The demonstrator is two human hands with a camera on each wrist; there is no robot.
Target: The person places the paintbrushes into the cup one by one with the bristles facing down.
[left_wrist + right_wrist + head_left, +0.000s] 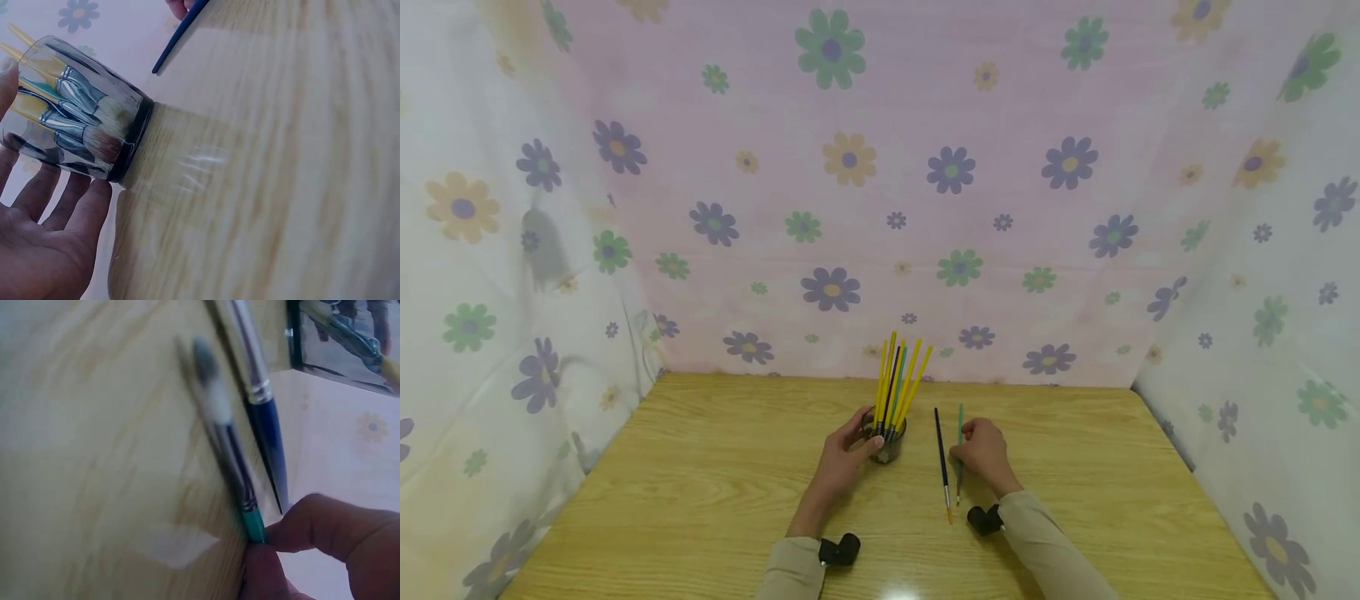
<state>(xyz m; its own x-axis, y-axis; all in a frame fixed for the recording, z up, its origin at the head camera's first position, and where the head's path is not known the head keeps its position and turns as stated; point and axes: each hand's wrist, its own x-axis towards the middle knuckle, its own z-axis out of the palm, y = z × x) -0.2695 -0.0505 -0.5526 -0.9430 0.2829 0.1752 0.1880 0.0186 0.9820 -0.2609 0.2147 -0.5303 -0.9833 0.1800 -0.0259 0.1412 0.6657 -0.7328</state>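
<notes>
My left hand (841, 458) holds a clear glass (889, 452), thumb near the rim and fingers around the far side. In the left wrist view the glass has a dark base (132, 142). Several paintbrushes (901, 387) stand in it bristles down, mostly yellow-handled. My right hand (987, 454) pinches a green paintbrush (960, 417) by its handle, thumb and index finger just behind the metal ferrule in the right wrist view. Its pale, dark-tipped bristles (215, 394) point toward me, close over the table. Left of it lies a dark blue paintbrush (941, 450) with orange-brown bristles.
The wood-grain table (715, 467) reaches back to a flowered pink curtain (910, 125). White flowered cloth (490, 275) hangs at the left, and similar cloth (1285, 333) at the right. Black wrist cameras (841, 551) are strapped over both sleeves.
</notes>
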